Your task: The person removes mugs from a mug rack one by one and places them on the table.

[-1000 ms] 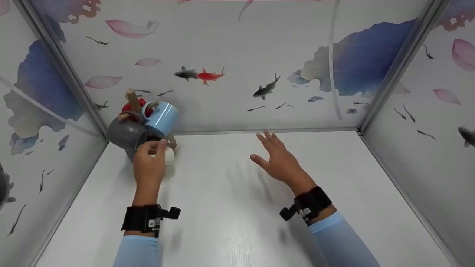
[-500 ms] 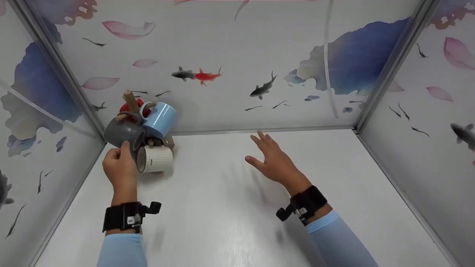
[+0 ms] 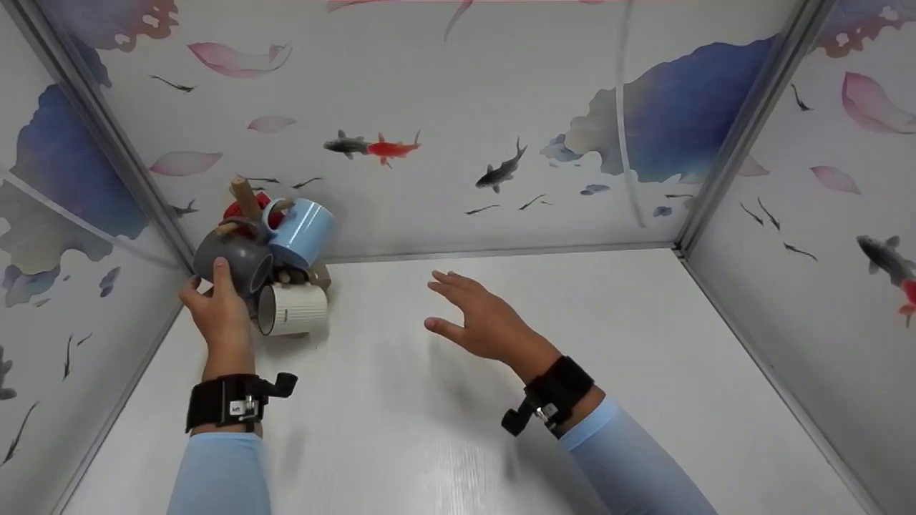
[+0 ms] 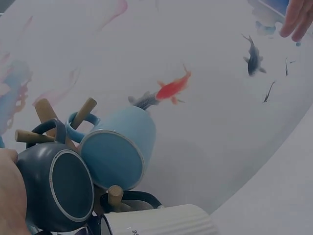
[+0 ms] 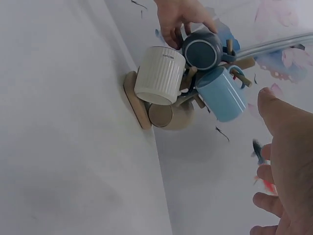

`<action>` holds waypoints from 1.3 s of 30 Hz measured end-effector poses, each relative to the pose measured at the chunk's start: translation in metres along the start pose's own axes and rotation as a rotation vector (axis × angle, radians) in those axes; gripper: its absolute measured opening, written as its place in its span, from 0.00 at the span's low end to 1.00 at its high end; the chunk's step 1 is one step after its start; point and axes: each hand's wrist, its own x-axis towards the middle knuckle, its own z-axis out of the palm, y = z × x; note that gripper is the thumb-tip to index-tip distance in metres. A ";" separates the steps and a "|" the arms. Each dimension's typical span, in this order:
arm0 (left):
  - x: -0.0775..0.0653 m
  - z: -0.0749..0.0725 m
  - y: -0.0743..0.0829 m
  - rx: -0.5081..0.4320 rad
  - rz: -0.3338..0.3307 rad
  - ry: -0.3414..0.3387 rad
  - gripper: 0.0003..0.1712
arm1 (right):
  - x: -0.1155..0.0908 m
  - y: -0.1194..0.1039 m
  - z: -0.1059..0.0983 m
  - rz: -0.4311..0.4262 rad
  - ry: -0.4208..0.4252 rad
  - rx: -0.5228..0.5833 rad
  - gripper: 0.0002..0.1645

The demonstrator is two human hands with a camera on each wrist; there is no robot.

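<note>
Several mugs hang on a wooden mug tree [image 3: 244,194] in the back left corner. My left hand [image 3: 223,315] grips the dark grey mug [image 3: 232,259], its thumb lying on the mug's side and its fingers bent at the left. The grey mug's handle hangs over a peg. Beside it hang a light blue mug [image 3: 304,232] and, lower, a ribbed cream mug [image 3: 295,310] on its side. A red mug [image 3: 266,202] is mostly hidden behind. In the right wrist view a beige mug [image 5: 182,116] shows low at the back. My right hand [image 3: 486,318] hovers over the table, fingers extended, touching nothing.
The white tabletop [image 3: 401,429] runs up to a back wall [image 3: 401,207] printed with fish and petals. A side wall [image 3: 79,300] stands close to the mug tree on the left. The tree's wooden base [image 5: 136,100] rests on the table.
My left hand has moved left from the cream mug to the grey mug, uncovering the cream one. My right hand has shifted left over the table.
</note>
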 end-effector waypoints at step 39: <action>0.003 -0.001 0.012 -0.340 -0.104 -0.074 0.53 | 0.002 -0.022 0.019 -0.053 -0.089 0.040 0.47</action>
